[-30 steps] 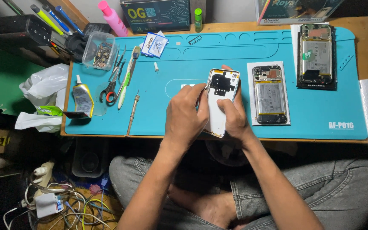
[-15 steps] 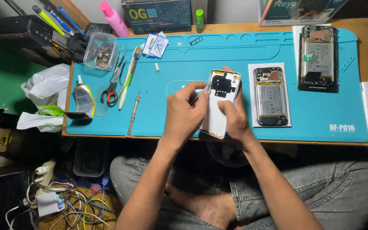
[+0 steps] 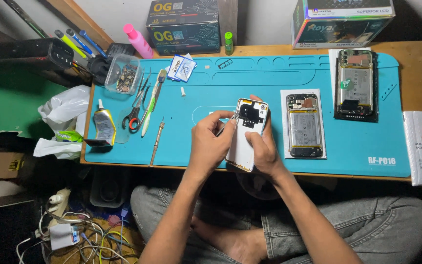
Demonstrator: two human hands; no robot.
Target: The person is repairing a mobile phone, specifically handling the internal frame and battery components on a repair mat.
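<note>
The right hand (image 3: 264,151) is clamped around the long edges of a white plastic phone back cover (image 3: 246,134), holding it tilted just above the near edge of the turquoise silicone work mat (image 3: 211,83) that covers the wooden table (image 3: 416,73). The left hand (image 3: 208,142) is pinched shut on thin metal tweezers (image 3: 226,125), whose tips touch the dark camera cut-out at the cover's upper end. The two hands sit close together, thumbs almost meeting over the cover.

Just right of the right hand lies an opened smartphone with its battery exposed (image 3: 304,124) on a white sheet, and farther right a second opened phone with a green board (image 3: 355,83) on a black pad. Left of the left hand, well apart, lie a slim metal screwdriver (image 3: 157,142), red-handled scissors (image 3: 135,111), a glue tube (image 3: 104,126), and a clear plastic tub of small parts (image 3: 123,74). A pink bottle (image 3: 138,41) stands beyond them.
</note>
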